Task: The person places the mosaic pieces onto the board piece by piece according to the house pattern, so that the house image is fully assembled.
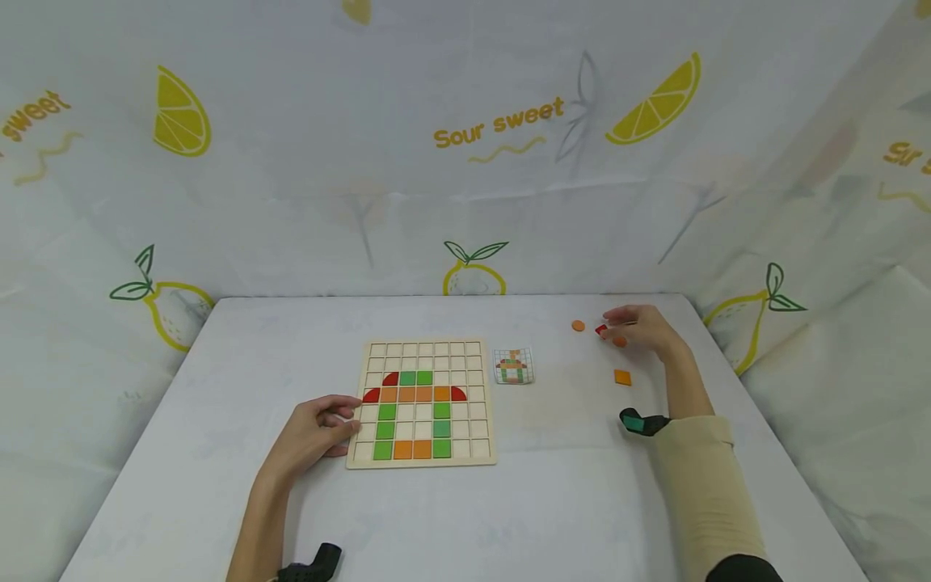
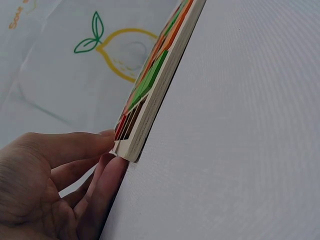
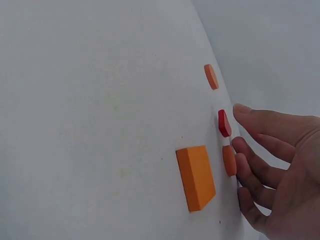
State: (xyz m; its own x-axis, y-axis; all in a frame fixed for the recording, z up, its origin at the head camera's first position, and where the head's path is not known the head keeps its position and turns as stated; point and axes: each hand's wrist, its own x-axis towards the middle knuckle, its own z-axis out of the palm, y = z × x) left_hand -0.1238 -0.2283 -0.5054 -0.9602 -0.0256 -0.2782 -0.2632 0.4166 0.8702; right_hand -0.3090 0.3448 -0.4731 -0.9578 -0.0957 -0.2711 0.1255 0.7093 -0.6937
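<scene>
A wooden grid board (image 1: 473, 420) lies on the white table, with green, orange and red tiles set in some of its squares. My left hand (image 1: 318, 428) holds the board's left edge, thumb on top and fingers at the side, as the left wrist view shows at the corner (image 2: 131, 149). Over at the right, my right hand (image 1: 643, 331) reaches over a red piece (image 1: 600, 330), its fingers spread loosely around it. Partly under that hand is an orange round piece (image 1: 620, 342); in the right wrist view the red piece (image 3: 224, 123) stands between thumb and fingers.
A small pattern card (image 1: 513, 367) lies just right of the board. Another orange disc (image 1: 578, 326) is left of the red piece, and an orange square block (image 1: 622, 377) sits nearer. Behind the table hangs a lemon-print cloth (image 1: 305, 162).
</scene>
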